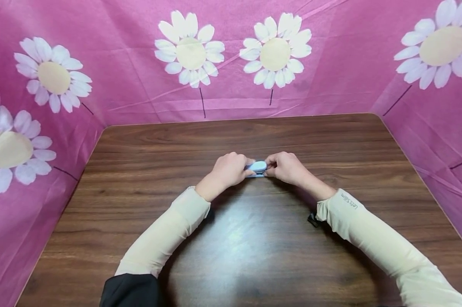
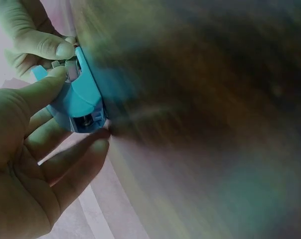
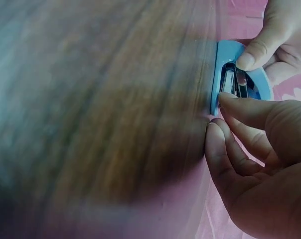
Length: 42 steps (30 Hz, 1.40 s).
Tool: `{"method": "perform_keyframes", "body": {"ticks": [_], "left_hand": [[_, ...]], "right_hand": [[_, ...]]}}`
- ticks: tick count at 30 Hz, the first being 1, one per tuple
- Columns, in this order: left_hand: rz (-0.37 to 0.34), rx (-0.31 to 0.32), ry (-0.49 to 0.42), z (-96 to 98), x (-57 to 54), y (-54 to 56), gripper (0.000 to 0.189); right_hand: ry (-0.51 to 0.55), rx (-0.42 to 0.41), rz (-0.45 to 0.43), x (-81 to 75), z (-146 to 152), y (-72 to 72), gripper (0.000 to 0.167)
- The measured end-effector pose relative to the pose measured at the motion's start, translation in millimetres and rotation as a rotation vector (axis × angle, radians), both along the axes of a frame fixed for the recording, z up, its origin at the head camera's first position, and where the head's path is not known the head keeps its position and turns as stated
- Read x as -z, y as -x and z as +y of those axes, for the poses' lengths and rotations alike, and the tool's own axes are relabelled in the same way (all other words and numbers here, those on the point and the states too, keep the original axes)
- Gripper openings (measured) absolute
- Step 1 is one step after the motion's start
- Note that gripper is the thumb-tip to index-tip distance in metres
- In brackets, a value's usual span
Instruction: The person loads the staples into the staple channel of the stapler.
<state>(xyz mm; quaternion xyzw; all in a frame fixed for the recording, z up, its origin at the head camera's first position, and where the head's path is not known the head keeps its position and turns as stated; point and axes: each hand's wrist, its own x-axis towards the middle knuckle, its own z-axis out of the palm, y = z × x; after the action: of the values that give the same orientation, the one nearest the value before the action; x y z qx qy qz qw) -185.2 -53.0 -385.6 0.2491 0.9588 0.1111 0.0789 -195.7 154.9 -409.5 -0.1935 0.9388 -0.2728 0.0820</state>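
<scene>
A small light-blue stapler point(image 1: 258, 166) stands on the wooden table between both hands. My left hand point(image 1: 230, 169) grips one end of it, the thumb reaching over its side in the left wrist view, with the other fingers behind the blue body point(image 2: 83, 102). My right hand point(image 1: 287, 168) pinches the opposite end. In the right wrist view the right thumb point(image 3: 247, 110) presses by the metal inside of the stapler point(image 3: 230, 50), whose top and base stand apart. The right fingertips partly hide that end.
The brown wood-grain table point(image 1: 238, 238) spreads around the hands. A pink cloth with white daisies point(image 1: 231, 102) hangs behind the table and along both sides. A small black object point(image 1: 313, 220) sits under the right sleeve's cuff.
</scene>
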Motion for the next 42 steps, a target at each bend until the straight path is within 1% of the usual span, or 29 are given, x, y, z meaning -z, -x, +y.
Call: {"method": "perform_keyframes", "body": {"ticks": [4,8,17,20,25,29,31,34,37,40,42], "left_hand": [[0.024,0.004,0.028,0.8,0.7,1.3,0.038],[0.022,0.001,0.027,0.7,1.5,1.1,0.038],[0.002,-0.015,-0.055,0.7,3.4,-0.5,0.041],[0.003,-0.014,-0.068,-0.6,4.4,0.5,0.040],[0.016,-0.014,-0.077,-5.8,9.2,0.3,0.041],[0.030,-0.030,-0.109,-14.2,9.8,-4.1,0.051],[0.074,-0.042,-0.119,-20.7,7.9,-7.0,0.058],[0.171,-0.088,-0.109,-32.2,2.4,-11.2,0.069],[0.254,-0.161,-0.058,-44.3,-2.7,-14.4,0.076],[0.281,-0.242,0.002,-54.5,-5.2,-16.0,0.080],[0.273,-0.285,0.033,-60.3,-4.8,-16.4,0.082]], "right_hand": [[0.001,0.006,0.012,-0.8,1,0.4,0.015],[0.002,-0.003,0.009,-0.3,1,0.9,0.015],[0.003,-0.005,0.006,1.5,6,1.4,0.014],[0.010,-0.001,-0.001,2.7,7,2.1,0.012],[0.028,0.002,-0.015,4.3,5,2.9,0.010],[0.033,0.000,-0.015,4.7,3,1.9,0.009],[0.032,0.003,-0.017,4.8,3,1.3,0.009],[0.031,0.002,-0.015,4.3,4,0.2,0.012],[0.033,-0.007,-0.017,2.5,7,-1.0,0.021],[0.037,-0.022,-0.036,-1.4,12,-2.7,0.029],[0.032,-0.026,-0.051,-4.5,16,-4.0,0.032]]}}
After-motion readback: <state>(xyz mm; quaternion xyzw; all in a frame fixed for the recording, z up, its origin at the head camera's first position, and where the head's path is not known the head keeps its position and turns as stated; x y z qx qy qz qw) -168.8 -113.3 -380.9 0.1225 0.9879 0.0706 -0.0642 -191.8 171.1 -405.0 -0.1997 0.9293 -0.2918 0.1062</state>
